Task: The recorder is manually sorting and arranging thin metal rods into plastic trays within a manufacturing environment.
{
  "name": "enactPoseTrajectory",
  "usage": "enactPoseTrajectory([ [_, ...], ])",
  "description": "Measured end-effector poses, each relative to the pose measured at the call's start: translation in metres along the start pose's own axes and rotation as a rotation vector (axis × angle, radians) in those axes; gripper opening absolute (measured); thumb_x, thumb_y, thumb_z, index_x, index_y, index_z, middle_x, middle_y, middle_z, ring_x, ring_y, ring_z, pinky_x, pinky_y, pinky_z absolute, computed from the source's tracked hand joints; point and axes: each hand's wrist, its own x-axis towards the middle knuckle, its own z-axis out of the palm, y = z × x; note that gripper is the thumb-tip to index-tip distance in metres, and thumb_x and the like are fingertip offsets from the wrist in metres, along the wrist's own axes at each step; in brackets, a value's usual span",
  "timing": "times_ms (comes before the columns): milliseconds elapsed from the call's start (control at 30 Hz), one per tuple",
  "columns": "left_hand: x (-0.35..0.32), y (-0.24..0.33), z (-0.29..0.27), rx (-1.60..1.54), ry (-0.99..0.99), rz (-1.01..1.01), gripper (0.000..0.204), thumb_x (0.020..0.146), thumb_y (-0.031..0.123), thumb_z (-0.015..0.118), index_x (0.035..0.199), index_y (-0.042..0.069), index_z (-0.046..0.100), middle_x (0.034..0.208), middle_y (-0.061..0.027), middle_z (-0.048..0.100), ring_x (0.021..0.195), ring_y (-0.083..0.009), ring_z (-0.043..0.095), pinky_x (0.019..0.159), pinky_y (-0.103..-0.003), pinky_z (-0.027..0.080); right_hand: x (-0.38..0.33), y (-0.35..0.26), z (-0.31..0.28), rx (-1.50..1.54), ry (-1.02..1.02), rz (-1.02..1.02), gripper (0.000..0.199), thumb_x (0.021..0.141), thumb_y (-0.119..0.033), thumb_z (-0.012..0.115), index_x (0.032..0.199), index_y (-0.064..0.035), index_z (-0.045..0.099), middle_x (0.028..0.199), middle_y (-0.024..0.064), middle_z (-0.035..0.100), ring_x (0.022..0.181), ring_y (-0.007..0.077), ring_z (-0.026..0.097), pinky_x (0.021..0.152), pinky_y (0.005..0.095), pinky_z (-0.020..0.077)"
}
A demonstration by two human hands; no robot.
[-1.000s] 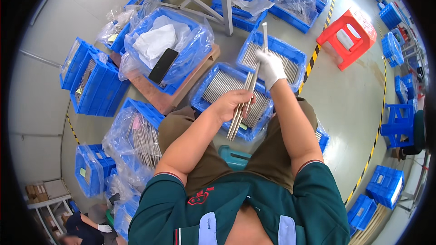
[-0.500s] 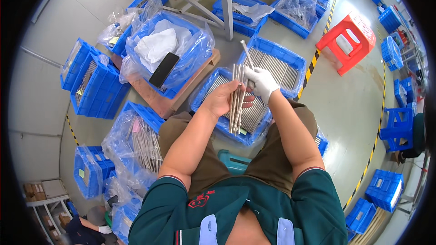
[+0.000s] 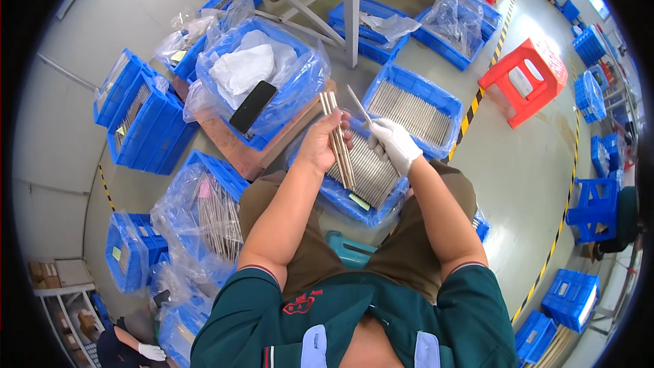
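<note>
My bare left hand (image 3: pixel 320 142) is closed around a small bundle of thin metal rods (image 3: pixel 343 157), which stand up steeply above the near crate. In its white glove, my right hand (image 3: pixel 396 146) grips a single metal rod (image 3: pixel 358 104) by its lower part, the free end slanting up and left. Below both hands is a blue plastic-lined crate (image 3: pixel 372 217) with rows of similar rods (image 3: pixel 373 176) and a yellow-green slip at its near edge. Just beyond it, a second blue crate (image 3: pixel 446 144) also holds rods laid side by side.
At the left, a big lined crate (image 3: pixel 257 142) on a wooden pallet (image 3: pixel 235 153) carries white cloth and a black phone (image 3: pixel 253 105). A metal frame leg (image 3: pixel 351 20) rises behind. A red stool (image 3: pixel 523 85) stands right; bagged rods (image 3: pixel 219 218) lie left of my knee.
My right hand has shifted slightly down, and its rod now slants further left. The bundle in my left hand has moved left, looks thinner, and is apart from the right hand.
</note>
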Motion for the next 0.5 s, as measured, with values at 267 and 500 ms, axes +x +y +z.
enactPoseTrajectory([
  [267,0.005,0.007,-0.001,-0.082,0.108,0.120,0.033,0.081,0.036,0.069,0.093,0.007,0.059,0.071,-0.0021,0.050,0.059,-0.0153,0.052,0.052,-0.031,0.045,-0.026,-0.005,0.002,0.007,-0.111,0.017,0.041,0.091,-0.015,0.046,0.128,0.0026,0.045,0.071,0.0004,0.051,0.051,0.0046,0.044,0.043,0.0178,0.0360],
  [500,0.003,0.002,0.006,-0.105,0.069,0.114,0.034,0.082,0.037,0.067,0.094,0.007,0.058,0.067,-0.0014,0.048,0.059,-0.0140,0.051,0.053,-0.030,0.043,-0.025,-0.002,0.008,-0.046,-0.100,0.020,0.039,0.088,-0.012,0.049,0.126,-0.0022,0.050,0.067,-0.0010,0.052,0.047,0.0038,0.042,0.042,0.0188,0.0336],
])
